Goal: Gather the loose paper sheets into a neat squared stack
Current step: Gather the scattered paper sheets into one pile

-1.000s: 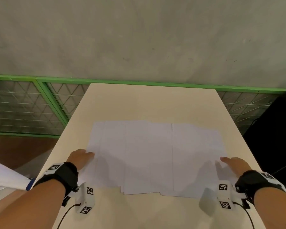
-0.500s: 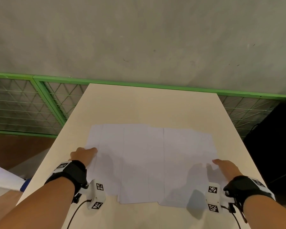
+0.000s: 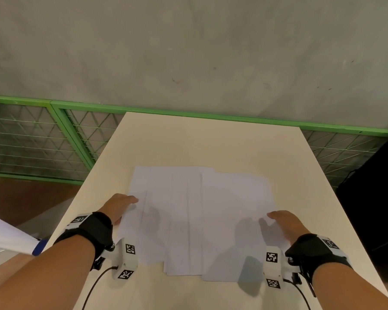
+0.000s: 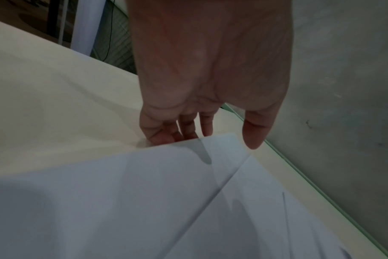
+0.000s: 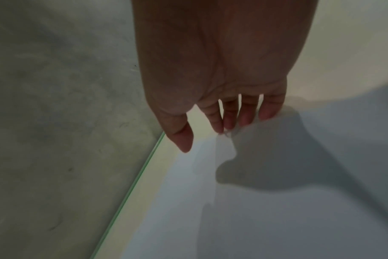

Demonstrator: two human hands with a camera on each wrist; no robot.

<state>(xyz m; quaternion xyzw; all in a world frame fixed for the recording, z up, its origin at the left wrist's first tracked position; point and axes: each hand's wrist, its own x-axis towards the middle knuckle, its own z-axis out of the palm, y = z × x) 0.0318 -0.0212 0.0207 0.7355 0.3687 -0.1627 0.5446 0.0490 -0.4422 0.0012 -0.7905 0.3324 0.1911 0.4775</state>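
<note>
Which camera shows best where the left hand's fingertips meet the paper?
The left wrist view: the left hand has its fingertips against the left edge of the paper sheets. The head view shows only the hand's back; the right wrist view lacks it.

White paper sheets, faintly bluish in shade, grey where shadows of hands fall. Cream, plain surface. Grey-green mottled concrete floor with small dark specks. Bright green fence frame around grey wire mesh in a diamond lattice. Black wrist straps with white blocks bearing black-and-white square checker markers. Black cables. Black bulk at far right. Brown floor strip at left, beside a white sheet with a blue tip.
</note>
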